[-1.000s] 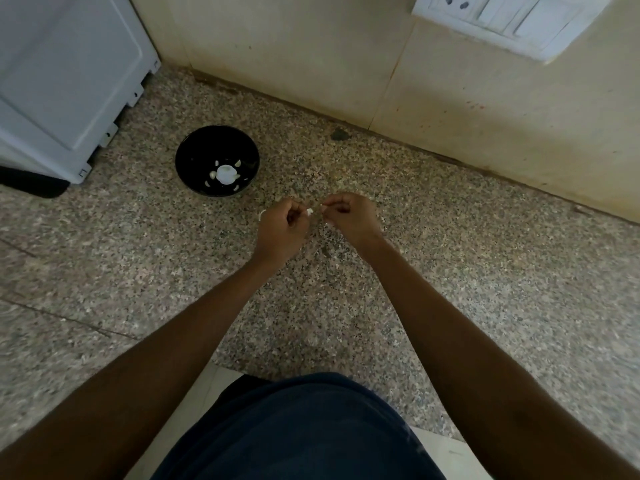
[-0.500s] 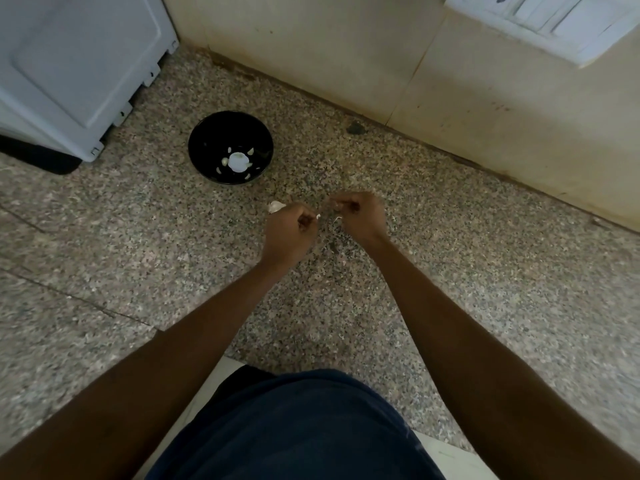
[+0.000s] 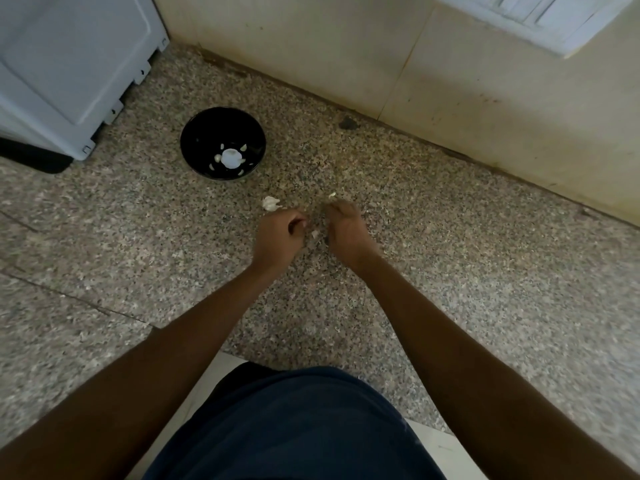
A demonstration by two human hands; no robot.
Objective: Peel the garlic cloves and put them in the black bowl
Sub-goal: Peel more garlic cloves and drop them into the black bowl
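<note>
Standing over the speckled grey granite counter (image 3: 485,306), the person holds both hands low above the stone, close together. The left hand (image 3: 280,237) has its fingers curled inward, thumb tucked toward the fingertips; whether anything is pinched there I cannot tell. The right hand (image 3: 346,233) is blurred, its fingers bent downward, and its grasp cannot be made out either. In the gap between the two sets of fingertips shows a small pale scrap, a garlic clove or a piece of its skin (image 3: 315,233); which hand has it, if either, is unclear.

Just beyond the left hand's knuckles lies a white papery clump of garlic (image 3: 270,203) on the stone. Just past the right hand's fingertips sits a tiny pale garlic bit (image 3: 332,194).

Farther out from the left fingers, well apart from them, stands the round glossy black bowl (image 3: 201,133), with several small white peeled garlic cloves (image 3: 244,147) scattered round a bright white patch on its floor.

Beyond the bowl, to the left, is a pale grey-white appliance (image 3: 69,64). The cream tiled wall (image 3: 346,46) runs behind, carrying a white switch plate (image 3: 526,19) at the upper right.
</note>
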